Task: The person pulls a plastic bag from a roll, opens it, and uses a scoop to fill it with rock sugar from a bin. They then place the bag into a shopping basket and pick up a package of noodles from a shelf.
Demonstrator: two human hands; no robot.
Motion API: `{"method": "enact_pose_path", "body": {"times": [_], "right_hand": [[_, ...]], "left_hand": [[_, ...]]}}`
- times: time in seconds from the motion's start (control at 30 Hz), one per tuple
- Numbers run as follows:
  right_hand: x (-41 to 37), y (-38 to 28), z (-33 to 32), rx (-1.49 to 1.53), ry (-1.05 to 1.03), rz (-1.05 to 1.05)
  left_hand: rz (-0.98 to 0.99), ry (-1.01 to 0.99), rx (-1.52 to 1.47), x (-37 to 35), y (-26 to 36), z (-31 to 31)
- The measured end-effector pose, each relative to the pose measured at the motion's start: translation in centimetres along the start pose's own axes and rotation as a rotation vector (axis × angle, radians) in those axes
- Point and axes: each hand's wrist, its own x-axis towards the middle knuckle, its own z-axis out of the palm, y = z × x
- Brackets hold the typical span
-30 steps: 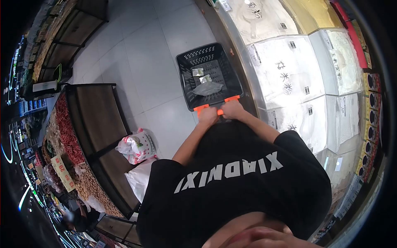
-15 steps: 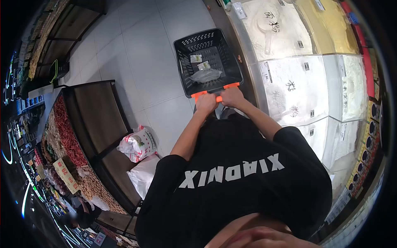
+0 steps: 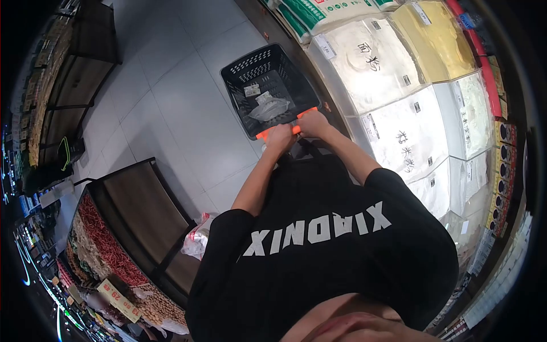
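Note:
Ahead of me is a black shopping basket [image 3: 233,108] with perforated walls and an orange handle [image 3: 296,129]. My left hand [image 3: 281,138] is wrapped round the handle's left part, and my right hand [image 3: 313,123] grips its right part. Down in the basket lies a clear plastic bag [image 3: 270,110], its contents hard to make out. Beside it is a small package with a pale label [image 3: 252,90]. My fingers partly cover the handle.
Along the right run bins of white flour [image 3: 364,65] with handwritten labels, and a yellow-filled bin [image 3: 436,37]. Green-and-white sacks [image 3: 319,14] lie beyond them. On the left stands a dark display stand [image 3: 134,211] with dried red chillies [image 3: 108,239]. A white bag [image 3: 196,242] sits beside it.
The basket and both hands have shifted slightly left in view. The flour bins and left stand slide downward, sacks appear at the top right, and the floor bags are more hidden behind my arm.

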Motion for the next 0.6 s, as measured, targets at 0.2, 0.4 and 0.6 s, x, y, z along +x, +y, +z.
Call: {"method": "enact_pose_path", "body": {"times": [0.2, 0.4, 0.6], "right_hand": [[5.6, 1.9, -2.8, -0.019, -0.003, 0.034], [12.2, 4.6, -6.1, 0.058, -0.039, 0.039], [20.4, 9.3, -10.4, 0.046, 0.014, -0.055]], "left_hand": [[0.066, 0.021, 0.050, 4.1, -2.0, -5.1], [0.064, 0.086, 0.073, 9.9, -5.5, -8.2], [-0.030, 0.108, 0.091, 16.2, -7.6, -14.0]]}}
